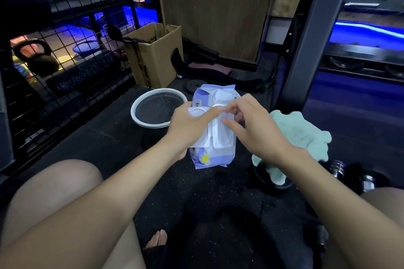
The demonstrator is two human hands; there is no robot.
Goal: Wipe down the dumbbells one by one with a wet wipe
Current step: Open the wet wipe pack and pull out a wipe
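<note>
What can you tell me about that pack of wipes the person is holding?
The wipes pack is a soft purple and white plastic pouch with a yellow sun mark near its lower end. A white hard plastic lid sits on its face, flipped open. The left hand grips the pack from the side, holding it above the dark floor, while the right hand reaches its fingertips to the opening.

Upper left of the frame: we see a black wire-grid rack [72, 35] holding a kettlebell [36, 57]. Centre, we note an open cardboard box [156, 59], and below it a white-rimmed round basin [140, 102] on the dark speckled floor [105, 137]. At right, a grey upright post [317, 35] stands.
</note>
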